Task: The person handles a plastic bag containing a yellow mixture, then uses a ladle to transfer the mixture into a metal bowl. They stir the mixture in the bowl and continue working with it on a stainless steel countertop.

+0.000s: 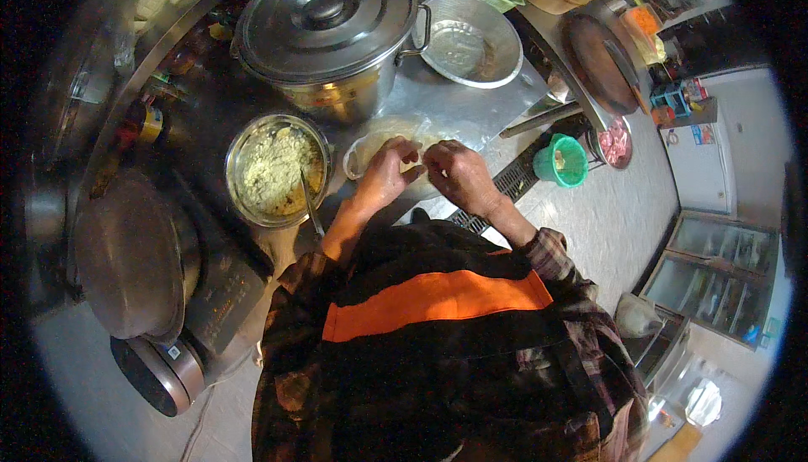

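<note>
My left hand (389,170) and my right hand (462,175) are close together over a pale, partly translucent item (394,134) on the metal worktop, perhaps a bag or wrapper. Fingers on both hands are curled, thumbs near the fingertips. Whether something small is pinched between them cannot be told. Left of my left hand stands a round steel bowl (235,194) with a crumbly pale yellow food (274,162) and darker bits in it. A metal utensil's handle (310,203) leans out over the bowl's rim towards my left forearm.
A large lidded steel pot (328,17) stands beyond my hands, beside a perforated metal basin (467,39). At left are a dark round pan or lid (129,260) and an induction cooker (224,291). Right: a green bucket (560,160), a bowl of raw meat (614,143), a round chopping board with a cleaver (593,64).
</note>
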A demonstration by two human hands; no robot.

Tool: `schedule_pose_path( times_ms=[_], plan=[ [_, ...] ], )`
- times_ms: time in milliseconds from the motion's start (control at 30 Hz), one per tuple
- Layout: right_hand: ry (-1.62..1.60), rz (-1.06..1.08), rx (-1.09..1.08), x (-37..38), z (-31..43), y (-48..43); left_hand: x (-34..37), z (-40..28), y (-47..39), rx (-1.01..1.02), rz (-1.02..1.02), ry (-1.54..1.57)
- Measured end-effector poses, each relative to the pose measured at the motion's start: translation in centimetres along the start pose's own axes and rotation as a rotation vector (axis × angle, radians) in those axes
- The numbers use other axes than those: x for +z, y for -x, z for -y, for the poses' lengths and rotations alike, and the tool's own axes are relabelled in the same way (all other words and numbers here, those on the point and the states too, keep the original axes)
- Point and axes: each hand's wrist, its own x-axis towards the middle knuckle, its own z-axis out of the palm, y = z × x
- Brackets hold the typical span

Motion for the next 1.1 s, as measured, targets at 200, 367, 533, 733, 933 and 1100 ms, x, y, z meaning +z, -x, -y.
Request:
schedule_pose_path(
  times_ms=[200, 367, 533, 733, 933, 1100],
  plan=[
    [-0.314, -0.171, 0.134, 0.6, 0.2, -2.5, 1.3, 0.9, 0.0, -0.019, -0.080, 0.204],
    [0.292, -0.136, -0.057, 1.6, -3.6, -2.1, -0.4, 0.8, -0.2, 0.160, 0.063, -0.155],
    [0.315, -0.190, -0.013, 1.2, -3.8, -1.0, -0.3, 1.2, -0.1, -0.047, -0.048, 0.082],
    [0.130, 0.029, -0.133, 2.1, -1.3, 1.4, -0.8, 0.3, -0.5, -0.283, -0.057, 0.216],
    [0.274, 0.128, -0.026, 2.9, -1.7, 1.1, -1.8, -1.4, -0.6, -0.358, 0.006, -0.043],
    [-0.295, -0.147, 0.149, 4.3, -3.9, -1.4, -1.0, -0.5, -0.4, -0.076, -0.054, -0.027]
  ],
)
